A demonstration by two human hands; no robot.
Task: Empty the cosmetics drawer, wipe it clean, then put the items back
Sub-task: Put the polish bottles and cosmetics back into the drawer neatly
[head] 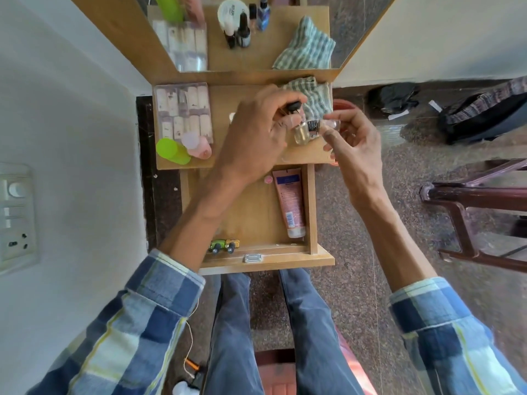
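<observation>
Both hands were up over the table (222, 162), probably gathering small stuff to go back in. The left hand (256, 138) had its grip closed round a few little nail polish bottles (301, 132); the right hand (353, 141) pinched a small clear thing I couldn't make out. The drawer (265, 263) sat pulled open below, holding a pink tube (289, 201) and two small bottles (225, 245). The striped cloth (313, 95) was parked at the back, likely done wiping.

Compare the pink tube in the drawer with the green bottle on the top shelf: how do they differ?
The pink tube lies flat inside the open drawer, along its right wall; the green bottle is on the dresser top, beside a pink bottle. The tube is slim, flattened and labelled; the bottle is round, plain bright green. Neither is held by a hand.
</observation>
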